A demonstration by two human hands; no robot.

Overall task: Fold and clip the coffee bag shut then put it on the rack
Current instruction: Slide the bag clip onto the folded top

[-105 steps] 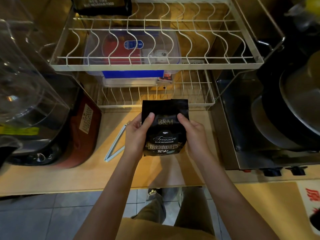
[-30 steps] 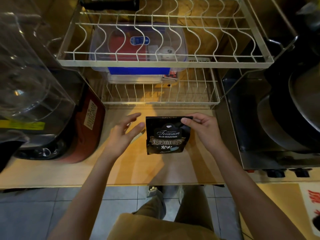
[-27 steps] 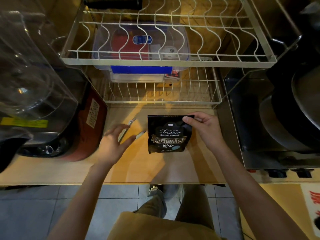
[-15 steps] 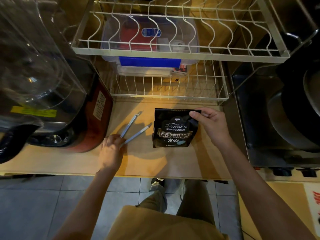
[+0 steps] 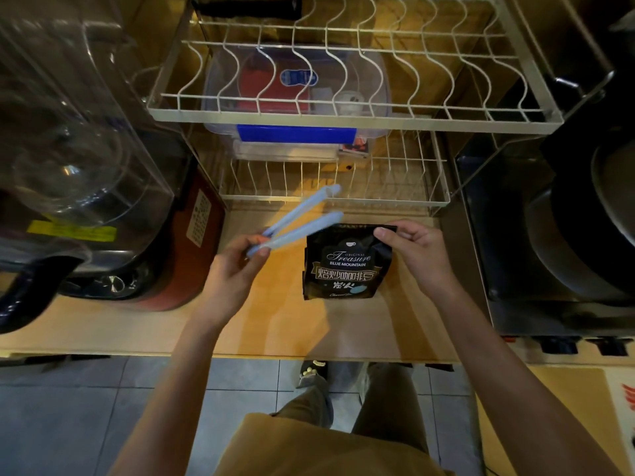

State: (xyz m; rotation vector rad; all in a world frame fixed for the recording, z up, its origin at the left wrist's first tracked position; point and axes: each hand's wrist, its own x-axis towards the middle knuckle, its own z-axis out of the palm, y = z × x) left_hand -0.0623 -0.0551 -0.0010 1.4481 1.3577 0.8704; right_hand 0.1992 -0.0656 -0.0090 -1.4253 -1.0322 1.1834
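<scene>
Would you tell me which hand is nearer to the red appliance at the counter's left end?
Left. The left hand holds the open blue clip just right of the red appliance; the right hand pinches the coffee bag farther right.

A home kitchen: a two-tier white wire dish rack [image 5: 343, 113] stands on a wooden counter [image 5: 275, 324], a stove with dark pans [image 5: 584, 235] sits to the right (knobs at its front edge), a clear-jugged appliance [image 5: 75, 149] left, tiled floor [image 5: 68, 424] below
</scene>
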